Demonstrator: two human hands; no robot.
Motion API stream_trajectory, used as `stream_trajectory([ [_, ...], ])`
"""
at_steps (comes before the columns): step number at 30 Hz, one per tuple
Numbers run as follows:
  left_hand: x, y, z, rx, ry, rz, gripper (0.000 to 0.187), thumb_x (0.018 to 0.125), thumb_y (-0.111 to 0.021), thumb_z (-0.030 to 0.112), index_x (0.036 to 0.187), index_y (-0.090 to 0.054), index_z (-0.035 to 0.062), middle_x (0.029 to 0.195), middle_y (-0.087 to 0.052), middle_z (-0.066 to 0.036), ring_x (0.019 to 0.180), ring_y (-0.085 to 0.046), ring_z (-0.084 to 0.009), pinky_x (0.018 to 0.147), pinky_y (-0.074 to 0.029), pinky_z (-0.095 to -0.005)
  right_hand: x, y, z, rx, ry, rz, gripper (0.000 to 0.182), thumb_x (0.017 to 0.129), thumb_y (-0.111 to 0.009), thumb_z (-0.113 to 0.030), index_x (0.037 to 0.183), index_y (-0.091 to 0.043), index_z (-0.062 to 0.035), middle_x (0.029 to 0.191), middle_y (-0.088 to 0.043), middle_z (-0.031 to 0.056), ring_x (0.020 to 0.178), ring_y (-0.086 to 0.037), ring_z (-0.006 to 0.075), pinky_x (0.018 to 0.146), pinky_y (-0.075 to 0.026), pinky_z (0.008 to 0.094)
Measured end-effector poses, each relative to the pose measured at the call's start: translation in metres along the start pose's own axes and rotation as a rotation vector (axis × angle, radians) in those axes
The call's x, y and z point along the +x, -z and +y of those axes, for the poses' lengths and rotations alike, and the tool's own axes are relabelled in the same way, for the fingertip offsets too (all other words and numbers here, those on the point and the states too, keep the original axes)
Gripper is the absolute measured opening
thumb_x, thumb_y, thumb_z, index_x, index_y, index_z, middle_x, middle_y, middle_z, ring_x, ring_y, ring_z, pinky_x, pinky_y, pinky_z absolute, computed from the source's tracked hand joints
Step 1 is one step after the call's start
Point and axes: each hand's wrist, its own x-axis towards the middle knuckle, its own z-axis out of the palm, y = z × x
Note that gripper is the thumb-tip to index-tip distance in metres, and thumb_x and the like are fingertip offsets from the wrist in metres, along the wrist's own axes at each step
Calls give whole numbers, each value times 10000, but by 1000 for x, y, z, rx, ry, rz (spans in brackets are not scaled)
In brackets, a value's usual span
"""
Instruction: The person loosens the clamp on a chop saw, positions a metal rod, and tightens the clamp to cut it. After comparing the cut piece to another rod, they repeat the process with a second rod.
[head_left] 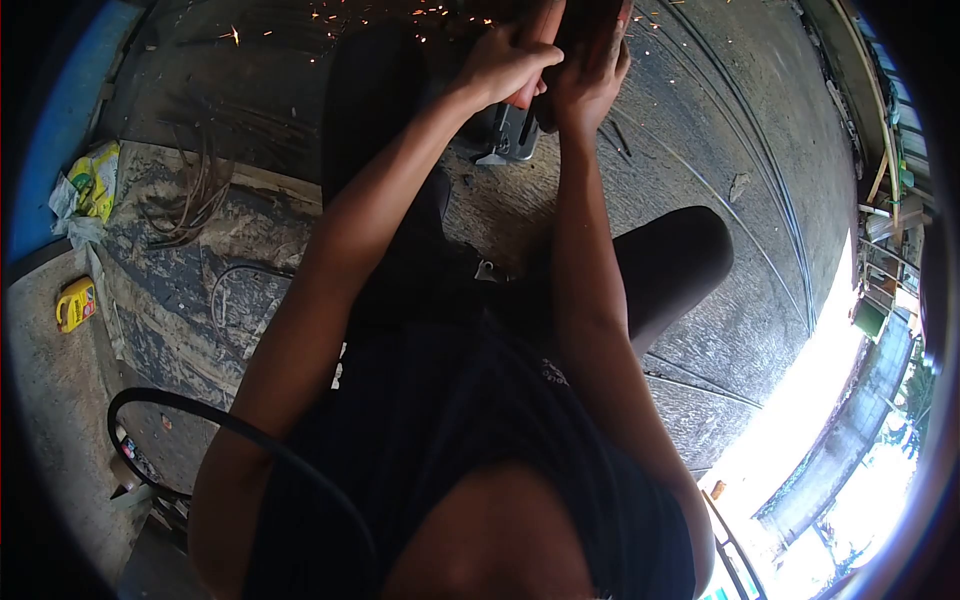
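While orange sparks (330, 20) scatter across the rough, dusty concrete floor (700, 150) at the far edge, both hands clamp a red-bodied power tool (540, 25) with a grey metal guard (513, 135) beneath. The left hand (505, 65) wraps its handle; the right hand (590, 75) presses just beside. Thin steel rods (740, 240) curve rightward; a yellow bottle (75, 303) lies far left.

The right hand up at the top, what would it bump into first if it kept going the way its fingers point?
Probably the red tool that the right hand already touches; beyond it the picture ends, so nothing more shows.
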Motion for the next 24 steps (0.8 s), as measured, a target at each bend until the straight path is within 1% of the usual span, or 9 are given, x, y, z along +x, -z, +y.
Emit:
stream_trajectory([
  [1,0,0,0,0,0,0,343,815,-713,237,986,-625,-46,692,-656,-107,556,-664,-181,516,-553,-312,2,1,-4,-3,-74,-34,614,901,-566,-147,1475,-367,-53,1343,-508,270,1196,-493,488,963,-438,540],
  [5,0,0,0,23,25,14,337,814,-714,239,978,-630,-44,692,-657,-112,555,-665,-183,514,-555,-314,7,4,-13,-43,44,0,649,888,-572,-139,1492,-346,-71,1339,-497,291,1191,-482,509,966,-439,541],
  [7,-1,0,0,24,23,23,336,815,-715,239,972,-631,-45,691,-657,-114,554,-666,-184,512,-555,-314,5,4,-13,9,-50,-29,651,882,-572,-127,1493,-350,-86,1333,-494,301,1211,-472,499,975,-439,536],
  [11,-1,0,1,20,13,4,329,814,-719,242,950,-634,-45,686,-656,-116,551,-666,-187,508,-555,-316,4,4,-14,23,-112,-56,650,882,-567,-115,1494,-348,-93,1341,-491,298,1223,-465,494,988,-432,534],
  [14,-2,0,2,12,13,17,322,814,-720,239,939,-634,-44,680,-654,-115,548,-664,-186,504,-554,-316,5,3,-11,-5,-50,-19,650,885,-560,-108,1498,-344,-103,1325,-500,299,1212,-475,489,984,-432,537],
  [16,-1,0,1,15,12,24,316,814,-721,236,933,-634,-44,678,-652,-113,548,-663,-184,501,-552,-315,5,2,-6,-108,86,-11,630,892,-551,-112,1490,-356,-102,1344,-507,282,1190,-490,493,985,-433,533],
  [17,-1,0,1,8,16,15,313,814,-721,232,930,-633,-46,676,-651,-112,546,-661,-183,499,-551,-313,3,1,-4,-107,86,-11,630,892,-551,-112,1490,-356,-102,1344,-507,282,1190,-490,493,985,-433,533],
  [19,-1,0,1,1,19,7,310,814,-721,227,926,-632,-48,675,-649,-111,544,-659,-182,496,-550,-312,0,0,-2,-8,72,21,578,877,-595,-83,1407,-416,64,1342,-499,294,1195,-484,459,1003,-422,497],
  [24,-1,0,1,-2,4,6,299,818,-712,224,923,-632,-44,668,-646,-108,538,-657,-184,494,-548,-311,-3,-1,2,-32,77,21,581,876,-590,-79,1408,-411,71,1338,-496,302,1213,-472,461,1012,-415,501],
])
